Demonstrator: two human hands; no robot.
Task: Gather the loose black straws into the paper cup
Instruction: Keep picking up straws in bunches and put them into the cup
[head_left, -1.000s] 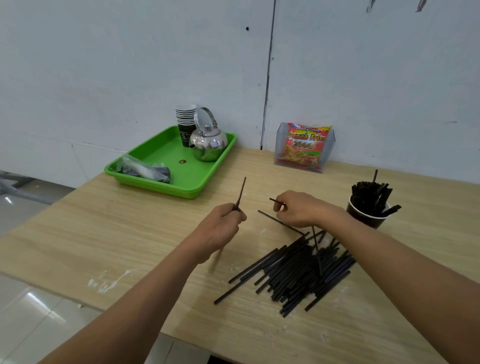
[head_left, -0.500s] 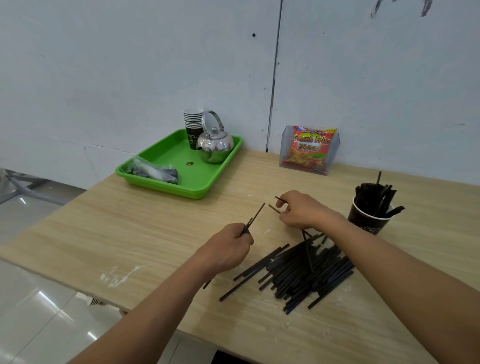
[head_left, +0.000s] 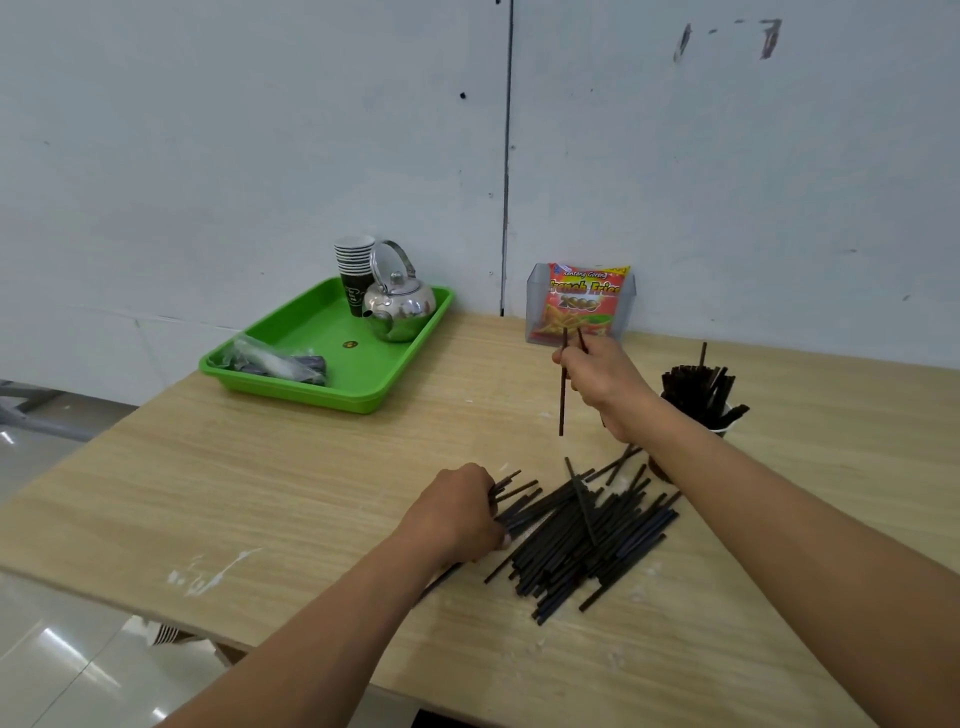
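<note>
A pile of loose black straws (head_left: 587, 535) lies on the wooden table (head_left: 270, 488), near its front edge. My left hand (head_left: 460, 512) is down at the pile's left end, fingers curled round a few straws. My right hand (head_left: 602, 382) is raised above the table, left of the paper cup (head_left: 722, 423), and pinches two black straws (head_left: 562, 395) that hang nearly upright. The cup holds several straws and my right forearm hides part of it.
A green tray (head_left: 332, 374) at the back left carries a steel kettle (head_left: 400, 306), a stack of paper cups (head_left: 354, 270) and a plastic bag (head_left: 275, 361). A snack packet in a clear holder (head_left: 582, 301) stands against the wall.
My left hand dropped from holding a straw in the air down onto the pile's left end. My right hand lifted away from the pile with its straws, now held nearly upright.
</note>
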